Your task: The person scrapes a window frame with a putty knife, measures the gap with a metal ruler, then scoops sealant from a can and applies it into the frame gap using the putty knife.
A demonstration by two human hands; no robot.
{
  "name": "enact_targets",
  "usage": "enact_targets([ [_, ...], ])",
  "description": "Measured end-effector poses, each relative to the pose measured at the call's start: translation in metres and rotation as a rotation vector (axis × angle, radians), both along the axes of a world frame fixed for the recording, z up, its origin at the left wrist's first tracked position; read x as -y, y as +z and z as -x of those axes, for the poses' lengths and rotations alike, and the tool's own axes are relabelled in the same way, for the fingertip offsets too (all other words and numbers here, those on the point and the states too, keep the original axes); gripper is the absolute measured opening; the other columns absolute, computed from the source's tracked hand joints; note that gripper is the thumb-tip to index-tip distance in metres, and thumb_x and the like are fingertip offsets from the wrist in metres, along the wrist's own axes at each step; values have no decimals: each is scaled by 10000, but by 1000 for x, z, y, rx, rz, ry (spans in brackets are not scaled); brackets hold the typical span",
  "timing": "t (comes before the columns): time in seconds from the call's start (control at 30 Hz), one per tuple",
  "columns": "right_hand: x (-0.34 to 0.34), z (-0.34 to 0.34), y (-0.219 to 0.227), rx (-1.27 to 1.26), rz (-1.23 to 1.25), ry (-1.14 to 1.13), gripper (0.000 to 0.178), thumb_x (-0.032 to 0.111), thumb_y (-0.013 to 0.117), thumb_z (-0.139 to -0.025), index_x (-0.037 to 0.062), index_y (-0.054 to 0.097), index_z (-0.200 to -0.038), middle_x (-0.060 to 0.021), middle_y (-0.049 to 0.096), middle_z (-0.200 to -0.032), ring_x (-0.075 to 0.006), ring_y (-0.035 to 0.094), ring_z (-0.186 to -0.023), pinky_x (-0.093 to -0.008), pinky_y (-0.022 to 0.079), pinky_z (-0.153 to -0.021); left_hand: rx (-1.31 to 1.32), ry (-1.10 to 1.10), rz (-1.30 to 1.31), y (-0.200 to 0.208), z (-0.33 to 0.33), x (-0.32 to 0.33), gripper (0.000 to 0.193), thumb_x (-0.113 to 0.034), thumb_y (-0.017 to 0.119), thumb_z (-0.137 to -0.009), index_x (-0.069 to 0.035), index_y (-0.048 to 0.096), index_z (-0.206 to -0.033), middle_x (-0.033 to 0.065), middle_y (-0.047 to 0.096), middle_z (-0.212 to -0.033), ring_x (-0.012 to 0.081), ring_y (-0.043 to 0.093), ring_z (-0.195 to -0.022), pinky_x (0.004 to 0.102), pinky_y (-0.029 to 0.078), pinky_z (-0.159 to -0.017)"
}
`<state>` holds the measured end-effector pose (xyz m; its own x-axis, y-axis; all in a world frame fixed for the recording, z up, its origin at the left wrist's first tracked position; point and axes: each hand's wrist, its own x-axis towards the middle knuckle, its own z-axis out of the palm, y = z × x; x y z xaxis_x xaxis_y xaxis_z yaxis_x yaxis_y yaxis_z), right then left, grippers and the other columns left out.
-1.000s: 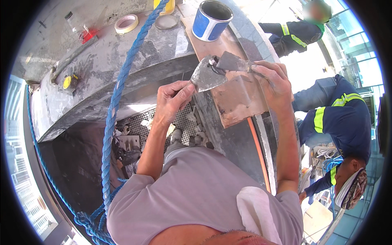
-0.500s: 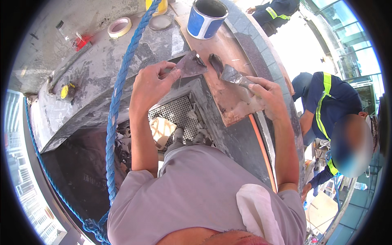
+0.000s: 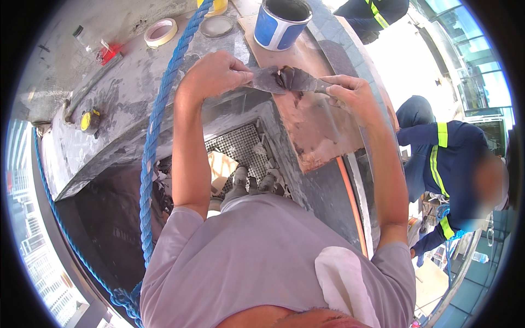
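Head camera view, looking down past a person's grey shirt (image 3: 273,251) to two bare hands that meet over a work ledge. The left hand (image 3: 216,74) pinches the near end of a flat, dull-grey scraper (image 3: 265,81) between thumb and fingers, its blade pointing to the right. The right hand (image 3: 351,94) grasps the short handle of a putty knife (image 3: 302,82), thumb and fingertips closed on it, with the blade pointing left. The two blades come together edge to edge, a blackish, glossy lump of paste (image 3: 282,78) gathered where they meet; the glare and small size make it hard to say which blade carries most of it. Both tools look stained, the putty knife's blade dark and smeared, the scraper a more even grey.

They are held above a brown board (image 3: 325,136), smudged and blotchy, with a ragged lower end. Toward its far end stands an open blue-and-white can (image 3: 283,26), dark inside. Left of the can lie a round grey lid (image 3: 216,26) and a roll of pale tape (image 3: 161,33). A thick blue rope (image 3: 153,136) runs down left of the left forearm. An orange hose (image 3: 353,202) extends below the board. At right, a co-worker in navy clothing with bright reflective bands (image 3: 459,158) bends forward.
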<state>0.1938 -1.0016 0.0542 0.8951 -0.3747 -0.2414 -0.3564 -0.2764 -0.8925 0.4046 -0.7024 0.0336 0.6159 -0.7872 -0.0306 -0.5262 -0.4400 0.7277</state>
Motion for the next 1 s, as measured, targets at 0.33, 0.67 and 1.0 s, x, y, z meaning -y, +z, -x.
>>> enact_targets([
  [0.33, -14, 6, 31, 154, 565, 331, 424, 38, 771, -975, 74, 779, -1397, -71, 793, -1221, -160, 731, -1060, -310, 577, -975, -253, 112, 57, -20, 33, -25, 348, -311, 742, -991, -11, 859, -1122, -27, 696, -797, 77, 594, -726, 281, 477, -659],
  [0.67, -54, 69, -7, 607, 287, 285, 363, -1, 852, -912, 56, 795, -1267, -65, 727, -1260, -194, 714, -1188, -346, 590, -1009, -704, 228, 630, -32, 125, -69, 445, -134, 704, -881, 99, 794, -1250, 6, 705, -836, 57, 544, -668, 221, 392, -613],
  [1.0, -37, 82, -8, 678, 471, 325, 372, 35, 832, -954, 94, 806, -1320, -64, 766, -1265, -163, 721, -1198, -327, 572, -1034, -640, 467, 1126, -55, 254, -79, 452, -100, 680, -894, 72, 794, -1296, 38, 737, -877, 31, 488, -606, 222, 357, -561],
])
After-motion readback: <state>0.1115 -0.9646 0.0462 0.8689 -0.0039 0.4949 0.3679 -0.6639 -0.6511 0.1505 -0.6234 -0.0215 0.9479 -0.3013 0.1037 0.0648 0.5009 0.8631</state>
